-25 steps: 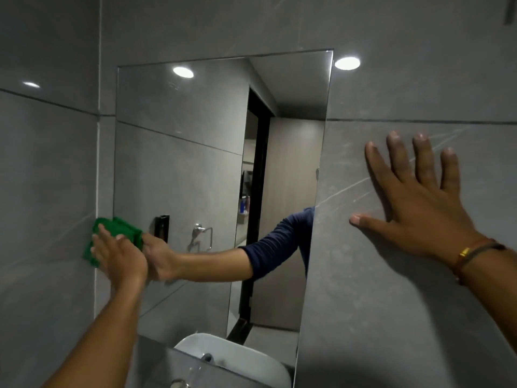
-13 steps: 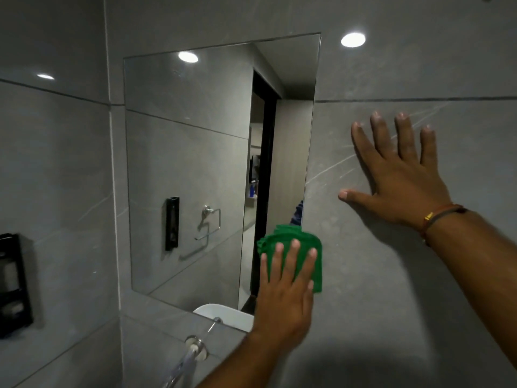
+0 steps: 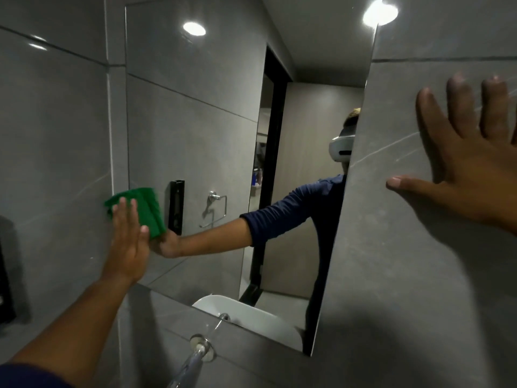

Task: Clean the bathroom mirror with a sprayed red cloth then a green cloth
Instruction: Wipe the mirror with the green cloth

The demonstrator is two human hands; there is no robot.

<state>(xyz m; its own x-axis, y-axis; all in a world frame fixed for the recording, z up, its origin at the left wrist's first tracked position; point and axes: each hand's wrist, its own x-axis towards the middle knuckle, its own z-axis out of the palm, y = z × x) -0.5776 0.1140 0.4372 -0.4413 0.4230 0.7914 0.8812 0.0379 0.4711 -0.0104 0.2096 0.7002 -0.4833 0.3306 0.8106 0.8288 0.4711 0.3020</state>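
The rectangular mirror (image 3: 212, 113) hangs on the grey tiled wall, filling the middle of the view. A folded green cloth (image 3: 145, 208) lies flat against the mirror's lower left edge. My left hand (image 3: 127, 242) presses it to the glass with flat fingers. To the right of the mirror, my right hand (image 3: 470, 175) rests on the bare wall tile, palm down and fingers spread, holding nothing. The mirror reflects my arm in a dark blue sleeve. No red cloth is in view.
A chrome wall-mounted tap (image 3: 195, 357) sticks out below the mirror. A black dispenser (image 3: 5, 292) hangs on the left wall at the frame's edge. The mirror reflects a white basin, a doorway, a chrome holder and another black fixture.
My left hand has swept the green cloth from the mirror's lower right edge back to its lower left edge. My right hand stays flat on the wall. The view has shifted.
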